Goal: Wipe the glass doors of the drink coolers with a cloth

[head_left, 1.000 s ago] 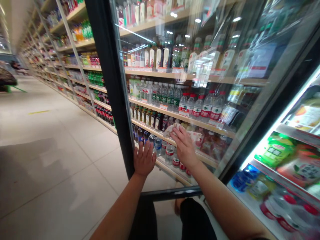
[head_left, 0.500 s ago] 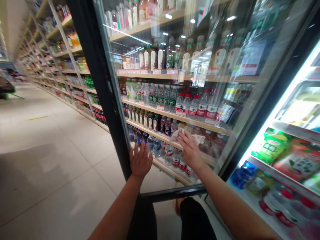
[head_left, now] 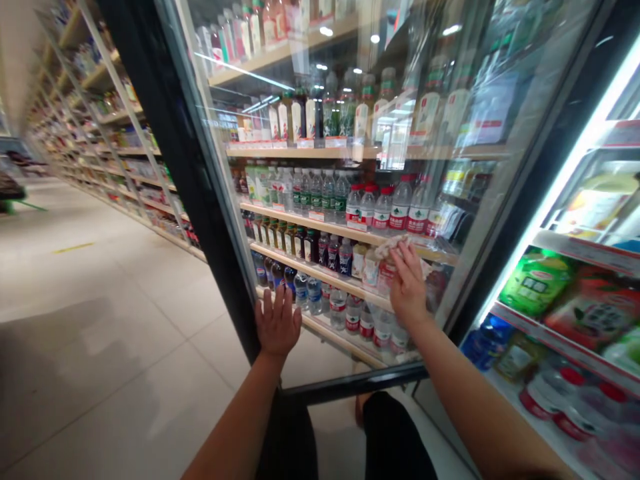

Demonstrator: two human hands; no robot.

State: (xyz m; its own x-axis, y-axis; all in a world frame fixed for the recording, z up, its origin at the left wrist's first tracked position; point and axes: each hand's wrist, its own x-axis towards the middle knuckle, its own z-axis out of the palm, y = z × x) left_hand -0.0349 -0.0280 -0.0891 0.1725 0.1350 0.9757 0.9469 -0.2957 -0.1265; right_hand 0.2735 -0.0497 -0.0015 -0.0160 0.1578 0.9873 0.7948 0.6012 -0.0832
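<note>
A glass door [head_left: 340,367] with a black frame stands swung open before me. My left hand [head_left: 278,323] lies flat against the lower left of the pane beside the frame, fingers spread and holding nothing. Farther right, my right hand [head_left: 410,283] presses a pale, crumpled cloth [head_left: 395,245] to the glass, its fingers over the cloth. Part of the cloth is hidden behind that hand. Bottles on wooden shelves show through the pane, among them red-capped water bottles [head_left: 383,208].
To the right, a lit cooler [head_left: 530,320] holds green and orange packs and bottles. Long shelves of goods [head_left: 125,147] run along the left, beside a pale tiled floor [head_left: 120,340]. My legs [head_left: 395,433] are just below the door's bottom edge.
My right hand and the cloth have moved to the right and slightly up across the glass. The left hand stays at the same place on the door.
</note>
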